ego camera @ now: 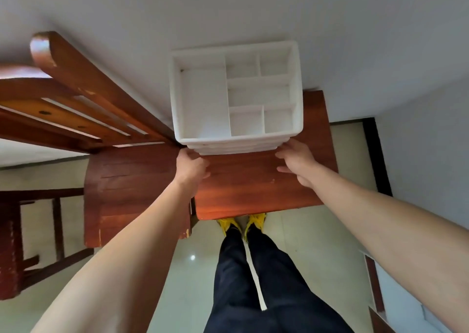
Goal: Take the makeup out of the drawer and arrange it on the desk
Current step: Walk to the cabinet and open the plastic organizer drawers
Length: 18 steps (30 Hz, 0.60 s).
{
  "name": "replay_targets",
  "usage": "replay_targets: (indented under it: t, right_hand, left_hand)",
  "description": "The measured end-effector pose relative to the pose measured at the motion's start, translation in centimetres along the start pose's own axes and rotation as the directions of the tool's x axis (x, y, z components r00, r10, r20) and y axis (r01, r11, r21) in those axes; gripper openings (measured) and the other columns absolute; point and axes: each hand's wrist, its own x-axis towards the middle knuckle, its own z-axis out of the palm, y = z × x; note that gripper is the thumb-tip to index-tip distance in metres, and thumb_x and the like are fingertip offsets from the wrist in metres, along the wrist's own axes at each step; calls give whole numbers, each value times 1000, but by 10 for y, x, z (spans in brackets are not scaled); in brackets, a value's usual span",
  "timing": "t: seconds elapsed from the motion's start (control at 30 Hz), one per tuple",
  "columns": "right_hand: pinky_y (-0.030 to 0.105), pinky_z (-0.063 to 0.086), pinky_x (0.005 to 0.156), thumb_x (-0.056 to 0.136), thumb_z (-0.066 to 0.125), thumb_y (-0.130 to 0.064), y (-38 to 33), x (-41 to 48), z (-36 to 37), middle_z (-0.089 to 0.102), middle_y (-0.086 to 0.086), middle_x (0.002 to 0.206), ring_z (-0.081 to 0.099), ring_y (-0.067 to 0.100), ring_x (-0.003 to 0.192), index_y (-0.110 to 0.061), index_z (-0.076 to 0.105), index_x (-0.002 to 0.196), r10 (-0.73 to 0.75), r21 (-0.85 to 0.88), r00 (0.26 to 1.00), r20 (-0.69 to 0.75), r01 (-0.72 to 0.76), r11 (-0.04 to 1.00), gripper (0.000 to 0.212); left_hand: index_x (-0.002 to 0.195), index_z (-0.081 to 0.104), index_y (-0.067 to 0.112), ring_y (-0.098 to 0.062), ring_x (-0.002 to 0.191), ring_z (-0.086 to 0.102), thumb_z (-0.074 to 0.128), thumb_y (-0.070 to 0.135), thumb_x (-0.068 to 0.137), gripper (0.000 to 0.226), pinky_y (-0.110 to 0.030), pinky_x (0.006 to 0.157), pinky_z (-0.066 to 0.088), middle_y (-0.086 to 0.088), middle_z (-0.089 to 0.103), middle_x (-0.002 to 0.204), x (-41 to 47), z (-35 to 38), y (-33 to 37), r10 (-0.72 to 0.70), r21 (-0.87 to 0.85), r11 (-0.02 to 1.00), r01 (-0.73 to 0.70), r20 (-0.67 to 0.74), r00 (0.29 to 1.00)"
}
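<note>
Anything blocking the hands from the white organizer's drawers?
Nothing visible: the left hand and right hand are at the drawer fronts of the white organizer; bare desk lies in front. No makeup shows.

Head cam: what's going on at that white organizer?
A person stands at a wooden desk with a white organizer on it. Both hands are at its stacked drawers: the left hand at the left end, the right hand at the right end with fingers extended against the front. The drawers look shut. No makeup is in sight. Whether the left hand grips anything is unclear.
</note>
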Motion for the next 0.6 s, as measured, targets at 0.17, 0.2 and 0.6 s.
replay_targets:
  t: [0.17, 0.2, 0.6]
  right_hand:
    - [40, 58, 85, 92, 54, 2, -5, 4, 0, 61, -4, 113, 57, 17, 115, -25, 59, 115, 87, 87, 996, 1, -87, 992, 35]
    - [40, 59, 83, 92, 55, 3, -6, 4, 0, 62, -1, 113, 58, 18, 114, -22, 60, 114, 111, 119, 994, -2, -110, 987, 34]
    - [36, 59, 74, 92, 54, 2, -1, -2, 13, 63, 0, 114, 61, 17, 110, -19, 60, 125, 167, 279, 985, -49, -147, 949, 40]
  left_hand:
    - [125, 52, 4, -16, 82, 54, 48, -11, 86, 42, -33, 73, 54, -7, 53, 110, 6, -5, 3, -23, 4, 1000, 23, 61, 998]
    - [128, 51, 4, -16, 85, 54, 47, -11, 86, 44, -32, 73, 55, -7, 53, 112, 7, -6, 4, -33, 1, 999, 33, 73, 997]
    - [128, 53, 10, -15, 91, 53, 46, -11, 83, 51, -35, 85, 54, -1, 56, 104, 20, -16, 0, -23, -81, 996, 32, 105, 994]
